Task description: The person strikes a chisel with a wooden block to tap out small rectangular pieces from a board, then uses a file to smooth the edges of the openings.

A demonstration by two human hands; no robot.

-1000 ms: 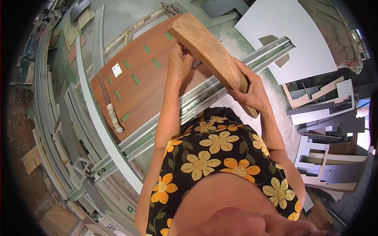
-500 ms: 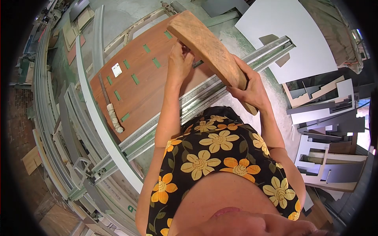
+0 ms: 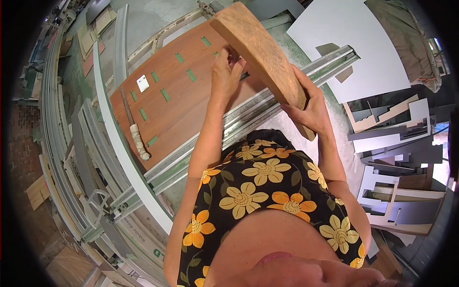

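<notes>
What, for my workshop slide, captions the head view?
Right hand grips a wood block over a brown panel, left hand beside it.

Shop's pretty cluttered tbh. A big brown laminate panel (image 3: 177,110) lies flat in the middle-left, dotted with short green tape strips (image 3: 165,94) and one small white square plate (image 3: 142,83). Near its left edge lies a long thin blade with a cloth-wrapped handle (image 3: 138,139). An aluminium rail (image 3: 334,60) runs diagonally along the panel's right side. Far right there's a white board (image 3: 354,33), and nearer on the right a pile of grey and white cut-out offcuts (image 3: 397,138). A curved white strip (image 3: 112,134) sweeps down the left.
</notes>
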